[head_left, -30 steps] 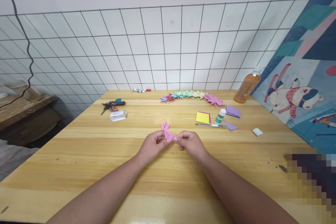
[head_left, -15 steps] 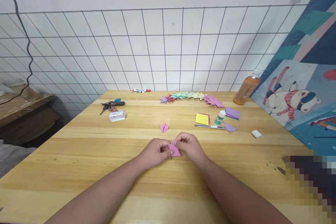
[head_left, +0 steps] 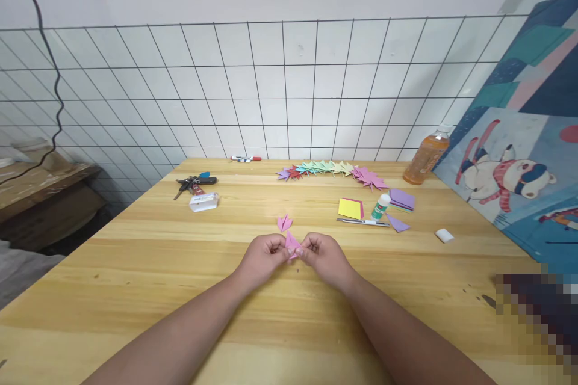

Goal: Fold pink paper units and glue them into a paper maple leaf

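Observation:
Between my two hands is a small pink folded paper (head_left: pixel 292 242), its pointed tip facing away from me. My left hand (head_left: pixel 265 257) pinches its left side, thumb on top. On the other side my right hand (head_left: pixel 326 257) is closed on the paper's lower right edge with thumb and fingertips. The fingers cover parts of the paper, so its full shape is hidden. Just beyond lies another pink folded paper piece (head_left: pixel 284 223), split into two points, on the wooden table (head_left: pixel 180 289).
Folded paper pieces in several colours form an arc (head_left: pixel 329 169) at the back. To the right are yellow paper (head_left: pixel 350 209), a glue stick (head_left: pixel 381 207), a craft knife (head_left: pixel 361 222), purple sheets (head_left: pixel 401 199) and a bottle (head_left: pixel 427 156). Keys (head_left: pixel 194 181) and a small box (head_left: pixel 203 201) lie left.
My right hand has moved from the paper's upper tip down to its lower right edge. The paper has turned slightly in my fingers. The whole view has shifted a little.

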{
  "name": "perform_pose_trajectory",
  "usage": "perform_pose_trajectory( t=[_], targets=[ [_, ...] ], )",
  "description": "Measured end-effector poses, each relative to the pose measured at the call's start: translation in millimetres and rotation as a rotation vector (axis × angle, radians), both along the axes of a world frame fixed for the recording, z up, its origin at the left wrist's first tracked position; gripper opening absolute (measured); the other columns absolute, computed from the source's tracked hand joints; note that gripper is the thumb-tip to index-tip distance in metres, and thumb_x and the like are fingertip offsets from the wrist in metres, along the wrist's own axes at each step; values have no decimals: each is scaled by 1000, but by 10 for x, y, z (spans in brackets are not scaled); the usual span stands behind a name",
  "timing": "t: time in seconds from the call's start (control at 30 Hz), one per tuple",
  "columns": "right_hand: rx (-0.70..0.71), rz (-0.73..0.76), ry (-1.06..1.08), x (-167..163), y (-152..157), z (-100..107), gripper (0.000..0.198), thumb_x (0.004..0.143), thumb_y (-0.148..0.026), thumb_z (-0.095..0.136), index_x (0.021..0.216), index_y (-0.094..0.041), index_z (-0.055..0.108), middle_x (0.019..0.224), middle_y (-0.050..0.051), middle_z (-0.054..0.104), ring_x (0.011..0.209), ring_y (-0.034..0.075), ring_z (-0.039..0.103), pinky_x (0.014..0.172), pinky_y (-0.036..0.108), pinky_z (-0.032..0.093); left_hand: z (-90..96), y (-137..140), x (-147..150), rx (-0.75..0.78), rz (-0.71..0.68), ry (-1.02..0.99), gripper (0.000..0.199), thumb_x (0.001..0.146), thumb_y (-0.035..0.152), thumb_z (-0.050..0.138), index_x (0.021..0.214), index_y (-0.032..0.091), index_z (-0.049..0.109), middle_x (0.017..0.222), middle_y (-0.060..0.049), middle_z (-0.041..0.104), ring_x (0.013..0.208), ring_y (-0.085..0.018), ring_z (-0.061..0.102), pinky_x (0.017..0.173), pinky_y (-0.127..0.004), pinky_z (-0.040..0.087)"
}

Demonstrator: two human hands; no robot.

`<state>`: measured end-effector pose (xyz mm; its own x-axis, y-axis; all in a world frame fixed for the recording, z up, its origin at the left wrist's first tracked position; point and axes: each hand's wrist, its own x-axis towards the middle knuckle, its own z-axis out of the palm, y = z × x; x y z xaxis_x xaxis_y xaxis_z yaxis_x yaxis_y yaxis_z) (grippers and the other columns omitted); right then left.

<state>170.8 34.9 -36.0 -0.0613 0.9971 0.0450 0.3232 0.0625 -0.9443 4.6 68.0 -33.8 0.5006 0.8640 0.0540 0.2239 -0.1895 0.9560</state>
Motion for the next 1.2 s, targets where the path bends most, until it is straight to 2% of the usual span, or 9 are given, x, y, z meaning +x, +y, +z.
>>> perform_pose_trajectory(
  t=[0.23, 0.4, 0.5, 0.6, 0.77, 0.83, 0.9, 1.03, 1.2],
  targets=[
    [51, 9, -79, 48, -8, -25, 13, 73, -30, 59, 66, -18, 57, 62, -3, 58, 55, 10, 48, 53, 21, 36, 71, 26, -16, 42, 37, -19, 29, 76, 40, 56, 66, 13, 59, 60, 0, 56, 57, -11, 49, 56, -21, 38],
    [84, 56, -32, 27, -43, 53, 21, 78, -40, 56, 77, -19, 61, 73, 0, 66, 63, 12, 56, 58, 22, 41, 81, 15, -29, 155, 68, 37, 26, 76, 37, 58, 67, 15, 67, 66, -4, 64, 63, -15, 55, 60, -23, 40],
    [96, 59, -90, 17, -58, 59, 24, 77, -44, 57, 79, -20, 62, 72, 1, 66, 62, 12, 57, 57, 22, 40, 109, -8, -34, 269, 13, 65, 25, 77, 35, 58, 66, 16, 69, 69, -6, 66, 66, -16, 58, 62, -23, 41],
    [113, 75, -172, 22, -60, 20, 23, 75, -43, 59, 75, -20, 63, 68, 0, 64, 60, 12, 54, 55, 22, 38, 142, -20, -50, 303, -55, 58, 25, 78, 33, 57, 65, 16, 70, 71, -7, 66, 67, -16, 58, 64, -24, 42],
    [179, 86, -284, 27, -52, -59, 12, 74, -28, 57, 65, -20, 58, 65, -2, 60, 61, 11, 51, 54, 21, 36, 131, -2, -53, 227, -55, 5, 26, 78, 34, 57, 68, 14, 70, 68, -6, 64, 65, -15, 57, 63, -24, 41],
    [197, 78, -300, 25, -50, -64, 5, 73, -21, 55, 69, -21, 58, 67, -2, 60, 61, 12, 52, 55, 21, 36, 105, 11, -43, 187, -12, -30, 24, 76, 34, 59, 67, 14, 68, 67, -5, 64, 65, -14, 56, 63, -24, 42],
    [207, 73, -291, 22, -49, -50, 9, 72, -16, 52, 75, -22, 59, 69, -2, 61, 62, 12, 53, 57, 21, 37, 74, 29, -39, 110, 40, -54, 25, 75, 36, 61, 67, 13, 66, 64, -3, 62, 59, -12, 53, 58, -22, 41],
    [189, 69, -235, 17, -57, 0, 19, 74, -14, 50, 86, -24, 60, 77, -3, 65, 64, 12, 56, 60, 22, 39, 20, 70, -53, -72, 65, -36, 30, 76, 43, 57, 67, 14, 60, 51, 3, 53, 41, -7, 41, 42, -18, 30],
    [182, 28, -243, 34, -64, 50, 20, 78, -20, 51, 95, -25, 60, 83, -2, 66, 69, 13, 58, 64, 23, 41, 16, 74, -58, -92, 69, -34, 29, 77, 42, 56, 68, 15, 59, 49, 4, 53, 39, -6, 39, 42, -19, 29]
  ],
)
